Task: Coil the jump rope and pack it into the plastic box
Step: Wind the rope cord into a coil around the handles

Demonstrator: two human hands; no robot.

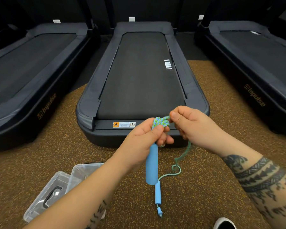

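My left hand (145,136) grips one blue foam handle (151,166) of the jump rope, held upright, with a bundle of green-and-blue braided rope (161,122) wound around the handle's top. My right hand (190,124) pinches the rope beside that bundle. A loose stretch of rope (180,160) hangs from my right hand down to the floor, ending at the second blue handle (158,193), which lies on the floor. The clear plastic box (82,171) sits on the floor at lower left, partly hidden by my left forearm, with its clear lid (46,194) leaning beside it.
A dark treadmill (139,80) stands straight ahead, its rear edge just beyond my hands. Two more treadmills flank it, one on the left (23,76) and one on the right (254,66). The floor is brown speckled rubber (56,146). A shoe tip (224,223) shows at the bottom right.
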